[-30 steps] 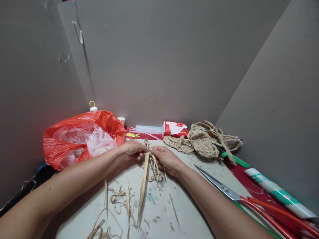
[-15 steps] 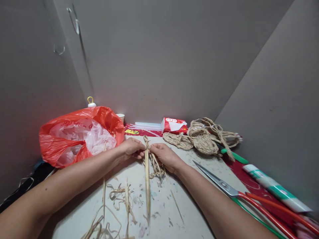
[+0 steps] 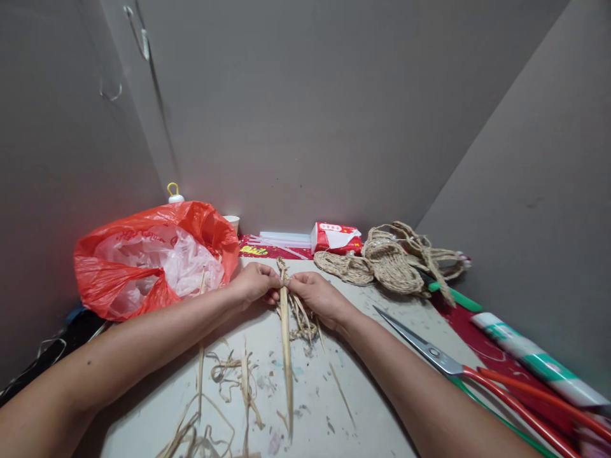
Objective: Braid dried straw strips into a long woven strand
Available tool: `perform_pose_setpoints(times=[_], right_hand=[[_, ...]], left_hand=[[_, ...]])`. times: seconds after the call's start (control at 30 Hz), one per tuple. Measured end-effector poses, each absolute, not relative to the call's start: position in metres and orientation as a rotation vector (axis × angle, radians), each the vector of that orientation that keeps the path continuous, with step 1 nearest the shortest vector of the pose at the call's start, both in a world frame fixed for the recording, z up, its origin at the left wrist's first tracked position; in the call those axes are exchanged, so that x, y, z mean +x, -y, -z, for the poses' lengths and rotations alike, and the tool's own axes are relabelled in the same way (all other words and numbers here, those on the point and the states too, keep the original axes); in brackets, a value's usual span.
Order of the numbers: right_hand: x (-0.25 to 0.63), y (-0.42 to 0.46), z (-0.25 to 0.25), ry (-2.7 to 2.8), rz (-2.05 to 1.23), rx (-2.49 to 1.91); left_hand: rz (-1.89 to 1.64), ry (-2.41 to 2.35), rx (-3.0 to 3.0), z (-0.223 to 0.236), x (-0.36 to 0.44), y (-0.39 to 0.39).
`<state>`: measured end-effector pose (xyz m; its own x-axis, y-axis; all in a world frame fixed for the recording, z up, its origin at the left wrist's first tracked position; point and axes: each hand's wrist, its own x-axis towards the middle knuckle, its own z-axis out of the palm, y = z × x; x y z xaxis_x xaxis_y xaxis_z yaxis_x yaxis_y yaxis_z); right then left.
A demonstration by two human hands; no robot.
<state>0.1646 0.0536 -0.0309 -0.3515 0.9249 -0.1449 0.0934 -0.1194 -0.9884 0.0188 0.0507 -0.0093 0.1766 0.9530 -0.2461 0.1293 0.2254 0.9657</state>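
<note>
My left hand (image 3: pixel 259 284) and my right hand (image 3: pixel 317 296) meet at the middle of the table, thumbs and fingertips pinched together on a braid of dried straw (image 3: pixel 281 264). The braid's short plaited end pokes up beyond my fingers. From the pinch a wide, pale straw strip (image 3: pixel 286 356) hangs down toward me, its tip near the front. Behind it, beside my right hand, a looped tangle of plaited straw (image 3: pixel 301 321) rests on the table. A thin straw (image 3: pixel 338 378) slants away below my right hand. Both hands are closed.
Loose straw scraps (image 3: pixel 229 372) lie at front left on the white board (image 3: pixel 353 407). A red plastic bag (image 3: pixel 191 219) stands left. Woven straw pieces (image 3: pixel 394 270), a tissue pack (image 3: pixel 337 238), large red-handled scissors (image 3: pixel 443 359) and a white-green roll (image 3: pixel 534 356) lie right and back.
The wide straw strip has swung from slanting left to slanting slightly right. Both hands keep their pinch on the braid. The whole view has shifted slightly.
</note>
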Motion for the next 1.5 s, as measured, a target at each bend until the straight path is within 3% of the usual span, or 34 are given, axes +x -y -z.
perform_pose_setpoints(times=[0.3,0.57,0.8,0.9,1.03,1.13,1.2,1.37,1.5], right_hand=[[0.166,-0.052,0.030,1.478,-1.478,-1.250],[0.166,-0.053,0.028,1.485,-1.467,-1.310],[0.165,-0.052,0.027,1.469,-1.448,-1.317],[0.166,-0.052,0.028,1.472,-1.456,-1.303],[0.166,-0.053,0.030,1.479,-1.497,-1.261],[0.167,-0.054,0.031,1.478,-1.542,-1.223],[0.167,-0.054,0.031,1.475,-1.574,-1.193],[0.168,-0.053,0.030,1.454,-1.628,-1.126],[0.169,-0.053,0.029,1.432,-1.682,-1.085]], left_hand=[[-1.143,-1.090,1.397,-0.005,0.020,-0.033],[-1.212,-0.994,1.369,-0.101,-0.032,0.000],[-1.603,-1.239,1.534,-0.190,-0.106,0.031],[-1.525,-1.534,1.734,-0.201,-0.141,0.024],[-0.423,-2.036,1.777,-0.173,-0.148,0.006],[-0.589,-2.114,2.046,-0.128,-0.108,-0.002],[-0.648,-1.860,2.041,-0.094,-0.068,-0.007],[-0.545,-1.415,1.517,-0.027,0.010,-0.030],[-0.641,-1.264,1.127,-0.004,0.024,-0.043]])
